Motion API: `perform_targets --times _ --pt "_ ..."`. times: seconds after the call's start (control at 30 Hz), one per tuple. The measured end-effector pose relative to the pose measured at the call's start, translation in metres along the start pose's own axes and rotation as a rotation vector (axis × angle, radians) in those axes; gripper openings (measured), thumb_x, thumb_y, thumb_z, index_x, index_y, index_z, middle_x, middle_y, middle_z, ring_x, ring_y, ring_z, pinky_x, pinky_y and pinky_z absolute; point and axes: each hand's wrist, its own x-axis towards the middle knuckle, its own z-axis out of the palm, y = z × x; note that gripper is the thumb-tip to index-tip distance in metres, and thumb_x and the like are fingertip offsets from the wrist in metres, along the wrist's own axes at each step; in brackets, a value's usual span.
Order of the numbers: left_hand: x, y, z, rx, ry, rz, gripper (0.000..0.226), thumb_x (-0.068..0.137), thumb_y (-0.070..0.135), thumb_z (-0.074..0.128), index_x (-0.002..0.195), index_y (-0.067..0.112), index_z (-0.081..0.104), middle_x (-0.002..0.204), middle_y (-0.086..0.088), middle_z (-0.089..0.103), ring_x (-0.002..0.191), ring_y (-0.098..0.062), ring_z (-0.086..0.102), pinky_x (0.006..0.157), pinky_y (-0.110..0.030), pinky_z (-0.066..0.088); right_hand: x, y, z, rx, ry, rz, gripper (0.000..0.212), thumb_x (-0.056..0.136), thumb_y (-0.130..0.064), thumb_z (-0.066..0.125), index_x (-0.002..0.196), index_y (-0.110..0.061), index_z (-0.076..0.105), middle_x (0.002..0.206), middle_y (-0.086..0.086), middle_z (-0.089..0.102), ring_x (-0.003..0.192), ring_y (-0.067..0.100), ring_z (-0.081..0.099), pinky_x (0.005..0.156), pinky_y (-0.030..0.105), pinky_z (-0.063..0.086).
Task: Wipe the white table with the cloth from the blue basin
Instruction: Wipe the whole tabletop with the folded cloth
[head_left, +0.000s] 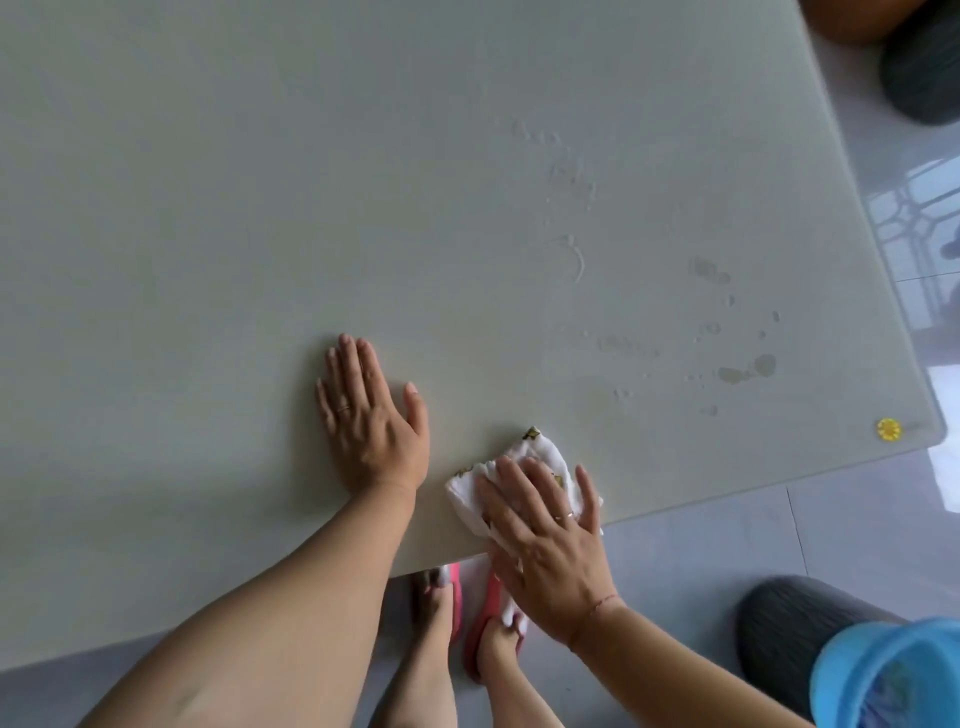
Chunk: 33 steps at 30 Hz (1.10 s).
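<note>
The white table fills most of the view. My right hand lies flat on a folded white cloth with a small yellow print, pressing it onto the table right at the near edge. My left hand rests palm down on the bare tabletop just left of the cloth, fingers spread, holding nothing. Water drops and wet smears sit on the table's right part, beyond the cloth. The blue basin shows at the bottom right corner, below table level.
A yellow sticker marks the table's near right corner. A dark grey round stool stands by the basin; another dark round seat is at the top right. My feet in pink slippers stand on the grey tiled floor under the table edge.
</note>
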Motion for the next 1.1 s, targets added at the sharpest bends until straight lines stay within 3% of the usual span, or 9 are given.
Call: perform_targets --times 0.13,0.4,0.57,0.7,0.77,0.83,0.97,1.03,1.1 --pt "0.000 -0.002 0.002 0.013 -0.001 -0.002 0.065 0.090 0.037 0.030 0.146 0.004 0.028 0.154 -0.014 0.026 0.144 -0.029 0.021 0.117 -0.047 0.015 0.019 -0.014 -0.001 -0.015 -0.057 0.086 0.056 0.080 -0.049 0.053 0.131 -0.026 0.052 0.135 0.010 0.052 0.132 0.033 0.039 0.108 0.065 0.012" --pt "0.000 -0.002 0.001 0.032 -0.010 0.012 0.065 0.091 0.036 0.030 0.146 0.003 0.027 0.154 -0.015 0.026 0.143 -0.030 0.021 0.117 -0.046 0.014 0.020 0.053 -0.002 0.002 -0.083 0.020 0.058 0.094 -0.052 0.034 0.145 -0.026 0.032 0.153 0.003 0.030 0.141 0.027 0.026 0.111 0.057 0.017" --pt "0.000 -0.001 0.001 0.033 -0.026 0.009 0.066 0.090 0.036 0.029 0.147 0.002 0.025 0.154 -0.016 0.025 0.143 -0.031 0.020 0.117 -0.047 0.014 0.012 0.108 -0.014 0.029 -0.046 0.483 0.064 0.091 -0.054 0.022 0.147 -0.024 0.022 0.156 0.001 0.015 0.145 0.020 0.009 0.116 0.052 0.001" --pt "0.000 -0.001 0.002 0.051 -0.025 0.005 0.065 0.091 0.036 0.029 0.146 0.002 0.026 0.154 -0.017 0.025 0.143 -0.032 0.021 0.117 -0.047 0.015 0.043 0.054 -0.004 0.148 -0.002 0.909 0.074 0.084 -0.058 0.008 0.150 -0.024 0.007 0.155 0.000 -0.010 0.144 0.018 -0.012 0.115 0.053 -0.006" --pt "0.000 -0.001 0.002 0.056 -0.028 0.003 0.065 0.091 0.035 0.029 0.146 0.001 0.025 0.154 -0.017 0.025 0.143 -0.032 0.022 0.117 -0.047 0.014 0.053 0.015 0.000 0.139 -0.011 0.740 0.072 0.088 -0.055 0.017 0.150 -0.018 0.014 0.156 0.007 0.000 0.146 0.027 -0.002 0.114 0.055 -0.002" --pt "0.000 0.002 0.000 0.064 -0.034 0.005 0.065 0.091 0.035 0.028 0.146 0.000 0.026 0.154 -0.018 0.025 0.143 -0.033 0.022 0.117 -0.048 0.014 0.048 -0.002 0.003 0.075 -0.041 0.403 0.068 0.090 -0.052 0.028 0.148 -0.018 0.022 0.156 0.010 0.014 0.145 0.031 0.012 0.113 0.056 0.003" --pt "0.002 0.003 -0.006 0.056 -0.039 0.005 0.065 0.089 0.034 0.029 0.143 -0.002 0.031 0.152 -0.019 0.028 0.141 -0.035 0.025 0.116 -0.051 0.015 0.034 0.068 -0.005 -0.052 -0.109 -0.218 0.065 0.091 -0.051 0.039 0.148 -0.023 0.029 0.156 0.004 0.023 0.144 0.027 0.018 0.112 0.054 0.016" --pt "0.008 0.009 -0.009 0.047 -0.028 0.006 0.066 0.087 0.033 0.030 0.142 -0.002 0.034 0.152 -0.019 0.029 0.141 -0.036 0.025 0.116 -0.051 0.013 0.042 0.117 -0.016 -0.109 -0.082 -0.223 0.063 0.092 -0.051 0.036 0.148 -0.023 0.028 0.155 0.004 0.027 0.144 0.026 0.019 0.113 0.052 0.015" --pt "0.020 0.022 -0.012 0.017 -0.019 0.012 0.067 0.086 0.033 0.029 0.143 -0.001 0.033 0.153 -0.018 0.028 0.142 -0.035 0.023 0.117 -0.049 0.011 0.050 0.143 -0.026 -0.048 -0.074 0.044 0.062 0.093 -0.052 0.029 0.147 -0.024 0.024 0.155 0.004 0.025 0.145 0.022 0.013 0.116 0.051 0.008"
